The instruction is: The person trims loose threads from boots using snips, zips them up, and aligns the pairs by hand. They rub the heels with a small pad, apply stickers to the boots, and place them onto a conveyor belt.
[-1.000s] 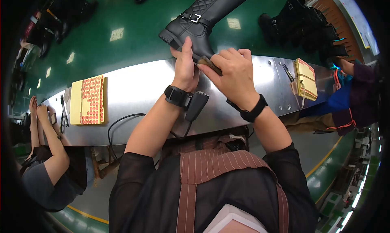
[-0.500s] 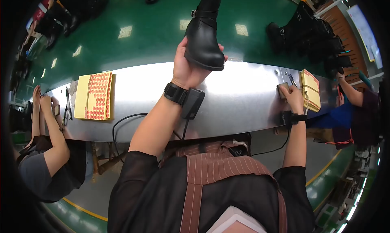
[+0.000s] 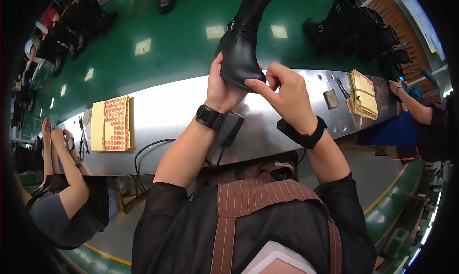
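A black ankle-strap boot (image 3: 241, 54) with a buckle is tilted over the far edge of the metal table, its toe towards me. Its shaft runs up out of view. My left hand (image 3: 224, 90) cradles the foot part from below, fingers wrapped round its sides. My right hand (image 3: 287, 92) is at the toe, thumb against the front edge of the sole and the other fingers curled in. Whether something small is also inside those curled fingers is hidden. To the right, a small brownish block (image 3: 331, 98) lies on the table.
The metal table (image 3: 191, 126) curves across, with a stack of yellow sticker sheets (image 3: 112, 123) on the left and another yellow stack (image 3: 364, 95) on the right. Tools (image 3: 341, 86) lie near it. Co-workers' arms (image 3: 71, 164) show at both sides. Black boots (image 3: 334, 28) stand beyond.
My right hand has let go of the small block, leaving it on the table, and moved left to the boot's toe. My left hand still holds the boot, which has shifted slightly.
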A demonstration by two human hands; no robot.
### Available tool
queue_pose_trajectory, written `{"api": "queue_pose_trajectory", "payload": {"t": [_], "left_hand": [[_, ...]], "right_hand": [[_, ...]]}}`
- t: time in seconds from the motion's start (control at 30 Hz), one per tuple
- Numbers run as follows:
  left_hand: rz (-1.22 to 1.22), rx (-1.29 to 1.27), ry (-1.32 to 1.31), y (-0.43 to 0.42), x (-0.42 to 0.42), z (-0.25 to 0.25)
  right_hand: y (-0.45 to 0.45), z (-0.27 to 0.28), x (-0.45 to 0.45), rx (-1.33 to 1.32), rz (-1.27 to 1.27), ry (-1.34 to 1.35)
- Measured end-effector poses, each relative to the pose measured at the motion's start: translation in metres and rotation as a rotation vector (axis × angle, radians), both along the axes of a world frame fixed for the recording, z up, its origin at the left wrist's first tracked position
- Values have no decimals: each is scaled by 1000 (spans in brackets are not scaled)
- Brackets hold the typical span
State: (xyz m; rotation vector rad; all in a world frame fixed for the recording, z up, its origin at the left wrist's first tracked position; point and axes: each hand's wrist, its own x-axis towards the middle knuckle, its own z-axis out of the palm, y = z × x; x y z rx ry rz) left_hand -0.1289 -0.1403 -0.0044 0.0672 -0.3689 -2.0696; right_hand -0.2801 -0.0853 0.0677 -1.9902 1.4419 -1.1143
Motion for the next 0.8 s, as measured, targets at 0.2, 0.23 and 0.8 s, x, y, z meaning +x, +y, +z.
{"api": "queue_pose_trajectory", "payload": {"t": [0.2, 0.23, 0.8], "left_hand": [[0, 22, -35, 1, 6, 5], [1, 21, -34, 0, 5, 4], [75, 5, -16, -1, 2, -3]], "right_hand": [[2, -13, -11, -131, 245, 71], [1, -17, -13, -160, 295, 69], [12, -7, -23, -99, 252, -23]]}}
